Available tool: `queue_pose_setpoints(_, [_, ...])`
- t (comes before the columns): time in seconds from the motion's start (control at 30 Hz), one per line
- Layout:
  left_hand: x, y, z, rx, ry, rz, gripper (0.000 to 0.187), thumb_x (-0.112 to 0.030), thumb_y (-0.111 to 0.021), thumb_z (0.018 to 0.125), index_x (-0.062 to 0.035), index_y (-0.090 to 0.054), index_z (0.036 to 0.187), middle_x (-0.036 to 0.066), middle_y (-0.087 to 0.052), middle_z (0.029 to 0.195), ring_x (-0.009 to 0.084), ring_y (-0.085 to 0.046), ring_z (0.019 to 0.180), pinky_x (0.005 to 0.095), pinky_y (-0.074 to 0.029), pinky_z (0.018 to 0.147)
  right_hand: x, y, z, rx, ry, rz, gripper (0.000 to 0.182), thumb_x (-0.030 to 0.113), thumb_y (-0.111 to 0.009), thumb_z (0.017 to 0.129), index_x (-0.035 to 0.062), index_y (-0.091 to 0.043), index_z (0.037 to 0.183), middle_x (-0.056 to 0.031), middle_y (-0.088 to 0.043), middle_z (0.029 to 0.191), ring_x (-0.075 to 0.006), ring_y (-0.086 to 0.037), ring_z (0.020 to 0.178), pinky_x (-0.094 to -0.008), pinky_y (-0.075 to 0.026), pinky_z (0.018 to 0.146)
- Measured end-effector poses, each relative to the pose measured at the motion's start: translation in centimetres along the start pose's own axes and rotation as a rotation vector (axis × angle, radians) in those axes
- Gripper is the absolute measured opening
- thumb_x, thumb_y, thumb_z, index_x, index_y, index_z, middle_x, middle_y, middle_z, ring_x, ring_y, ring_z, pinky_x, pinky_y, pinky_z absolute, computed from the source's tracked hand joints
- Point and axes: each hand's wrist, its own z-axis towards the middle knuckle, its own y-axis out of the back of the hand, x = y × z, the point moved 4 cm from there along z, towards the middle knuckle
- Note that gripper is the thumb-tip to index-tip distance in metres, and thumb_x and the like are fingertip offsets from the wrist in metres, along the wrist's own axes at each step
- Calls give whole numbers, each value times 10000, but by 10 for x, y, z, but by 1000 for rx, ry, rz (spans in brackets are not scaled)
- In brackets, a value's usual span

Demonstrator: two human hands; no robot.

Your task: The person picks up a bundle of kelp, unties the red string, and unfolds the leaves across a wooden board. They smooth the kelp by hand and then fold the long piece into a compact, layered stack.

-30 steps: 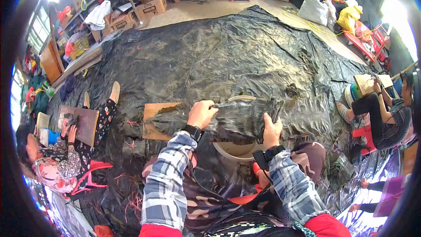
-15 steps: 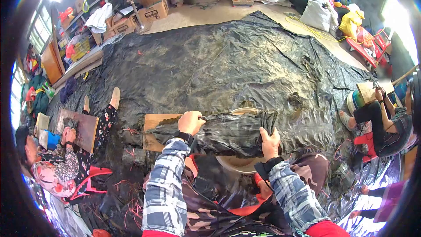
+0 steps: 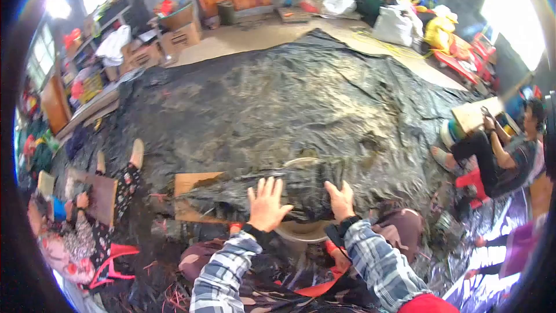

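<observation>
My left hand [image 3: 267, 204] lies with its fingers spread on dark, crumpled plastic film [image 3: 307, 188]. To the right, my right hand [image 3: 340, 199] rests at the film's near side, its thumb apart from the fingers and nothing gripped. The film is draped across a wooden board [image 3: 200, 220], whose left end sticks out bare. Below the board stands a pale round bucket [image 3: 304, 232]; part of its rim shows on the near and far sides. Whatever lies under the film is hidden.
A large black plastic sheet [image 3: 249, 93] covers the floor ahead. One person [image 3: 75, 237] sits at left with a board [image 3: 98, 197]; another [image 3: 504, 145] sits at right. Cardboard boxes [image 3: 179, 40] and sacks [image 3: 399, 23] line the walls.
My left hand has let go of the film and spread out flat on it. The right hand has loosened and moved slightly left and down. The whole view has shifted.
</observation>
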Motion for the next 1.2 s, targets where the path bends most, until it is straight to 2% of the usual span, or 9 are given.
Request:
queue_pose_setpoints(0.07, [10,-17,1,68,-2,12,874,-507,-660,784,-71,-301,1452,161,-246,1521,349,-189,1412,604,-119,1104,-2,10,6,69,-48,132,303,178,-648,859,-49,-607,1055,-77,-655,945,-167,-571,842,-318,-454,797])
queue_pose_setpoints(0.17, [15,-24,0,81,9,-16,926,-542,-662,760,-82,-277,1466,141,-196,1543,341,-144,1427,635,-63,1097,-5,33,18,-4,-170,192,264,147,-644,867,-20,-617,1071,-39,-646,947,-145,-561,832,-309,-454,791])
queue_pose_setpoints(0.27, [17,-27,1,132,27,-19,951,-549,-654,764,-100,-230,1486,128,-143,1562,334,-86,1442,644,-34,1092,2,61,32,-77,-60,167,273,130,-637,864,-20,-608,1091,-45,-643,967,-152,-560,846,-310,-452,805])
queue_pose_setpoints(0.37, [17,-28,2,148,38,-14,954,-556,-651,763,-99,-231,1486,126,-130,1565,330,-73,1445,648,-24,1090,7,96,50,-86,-11,149,315,109,-650,838,-48,-584,1102,-73,-647,995,-161,-568,880,-314,-452,831])
queue_pose_setpoints(0.43, [19,-30,1,145,41,-10,954,-564,-644,763,-102,-229,1487,125,-121,1567,333,-66,1445,651,-22,1088,0,124,70,-214,75,33,305,89,-658,821,-49,-583,1082,-79,-647,983,-160,-574,861,-306,-460,814])
queue_pose_setpoints(0.57, [17,-29,3,176,51,-13,960,-566,-646,763,-109,-221,1492,124,-104,1571,345,-48,1445,658,-20,1083,27,164,84,-180,115,151,296,58,-662,799,-40,-590,1069,-79,-652,960,-159,-581,810,-293,-468,762])
queue_pose_setpoints(0.77, [13,-25,3,214,67,-15,972,-568,-647,761,-115,-204,1497,114,-85,1576,339,-24,1448,652,-12,1086,16,227,118,-319,-14,16,265,40,-673,760,-31,-623,1010,-71,-659,901,-166,-580,765,-312,-462,727])
queue_pose_setpoints(0.9, [13,-25,3,234,83,-11,979,-522,-683,751,-128,-191,1501,103,-59,1581,324,-9,1453,636,-12,1096,12,254,137,-323,29,-72,251,18,-685,746,-9,-640,991,-63,-663,884,-169,-590,755,-321,-471,718])
queue_pose_setpoints(1.2, [11,-22,4,243,88,-7,969,-515,-680,760,-118,-195,1498,111,-77,1577,331,-19,1451,641,-18,1092,5,301,146,-412,-17,97,254,-19,-672,756,-6,-615,1003,-65,-658,896,-178,-605,753,-322,-491,704])
